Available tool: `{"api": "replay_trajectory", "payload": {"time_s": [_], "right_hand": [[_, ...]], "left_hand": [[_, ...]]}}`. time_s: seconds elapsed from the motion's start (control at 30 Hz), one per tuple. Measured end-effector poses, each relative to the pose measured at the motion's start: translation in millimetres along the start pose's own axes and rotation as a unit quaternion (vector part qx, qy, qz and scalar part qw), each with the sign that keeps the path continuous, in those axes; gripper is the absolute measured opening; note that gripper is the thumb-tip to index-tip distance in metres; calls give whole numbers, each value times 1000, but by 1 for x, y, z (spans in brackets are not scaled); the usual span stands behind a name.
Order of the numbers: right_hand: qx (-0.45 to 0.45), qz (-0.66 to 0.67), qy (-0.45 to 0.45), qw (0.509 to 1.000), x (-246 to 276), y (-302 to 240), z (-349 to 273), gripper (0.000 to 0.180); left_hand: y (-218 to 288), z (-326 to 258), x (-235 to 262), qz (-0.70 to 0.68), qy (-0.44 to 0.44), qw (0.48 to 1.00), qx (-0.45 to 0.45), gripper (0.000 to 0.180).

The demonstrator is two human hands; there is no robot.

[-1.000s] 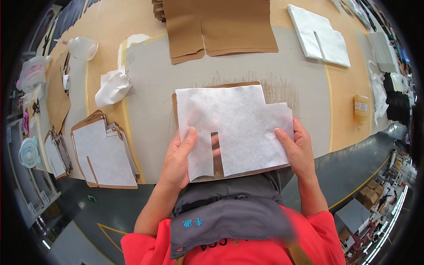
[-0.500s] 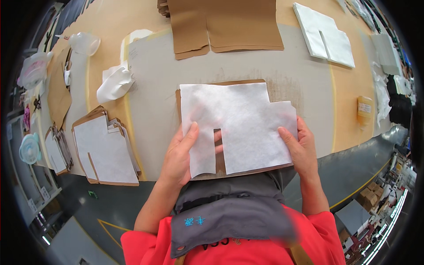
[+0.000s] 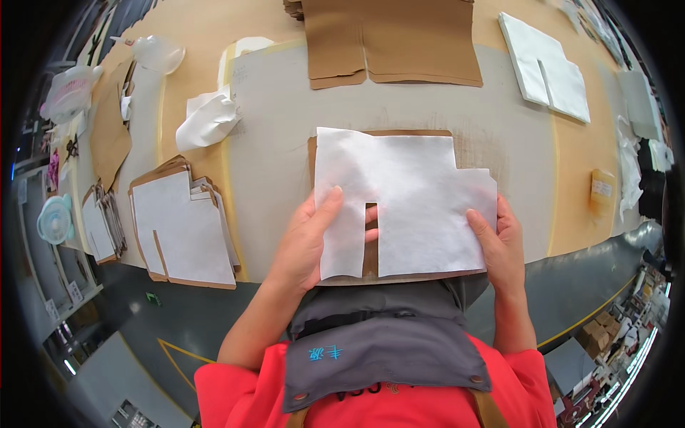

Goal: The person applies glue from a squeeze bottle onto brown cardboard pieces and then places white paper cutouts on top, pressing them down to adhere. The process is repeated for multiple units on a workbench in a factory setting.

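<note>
White notched sheet is over brown piece, by the near edge of the counter; long axis left-right — grip of left hand clamped on its left side, right hand likewise opposite; neither nearer.

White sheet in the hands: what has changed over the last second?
The upper left corner of the white sheet stands slightly farther beyond the edge of the brown piece under it. The scene slid right in the frame, apparently from head motion. Nothing was taken up or released: the left hand and right hand still hold the sheet's sides.
</note>
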State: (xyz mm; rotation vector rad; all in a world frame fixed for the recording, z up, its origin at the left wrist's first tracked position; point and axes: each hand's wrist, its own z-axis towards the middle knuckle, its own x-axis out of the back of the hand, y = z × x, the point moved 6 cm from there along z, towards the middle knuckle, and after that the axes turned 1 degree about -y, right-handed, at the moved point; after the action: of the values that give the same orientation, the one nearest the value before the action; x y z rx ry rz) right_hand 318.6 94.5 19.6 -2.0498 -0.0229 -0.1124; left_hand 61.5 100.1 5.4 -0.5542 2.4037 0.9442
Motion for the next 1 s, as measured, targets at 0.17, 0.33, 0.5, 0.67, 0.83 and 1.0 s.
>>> {"api": "replay_trajectory", "payload": {"time_s": [0.17,0.33,0.5,0.67,0.83,1.0], "right_hand": [[0,12,-3,1000,-2,0,-1,34],[-5,20,-3,1000,-3,-1,-3,34],[0,31,-4,999,-5,-4,-4,35],[3,29,-10,1000,-4,-3,-4,36],[7,23,-6,1000,-4,-5,-4,36],[5,16,-14,1000,-4,-6,-5,36]], "left_hand": [[6,-1,-2,26,13,1000,-9,47],[15,-4,-3,70,0,997,-42,54],[18,-5,0,98,-8,989,-112,70],[20,-9,3,140,-2,982,-130,77],[27,-18,3,195,2,970,-147,80],[25,-20,9,226,2,966,-123,70]]}}
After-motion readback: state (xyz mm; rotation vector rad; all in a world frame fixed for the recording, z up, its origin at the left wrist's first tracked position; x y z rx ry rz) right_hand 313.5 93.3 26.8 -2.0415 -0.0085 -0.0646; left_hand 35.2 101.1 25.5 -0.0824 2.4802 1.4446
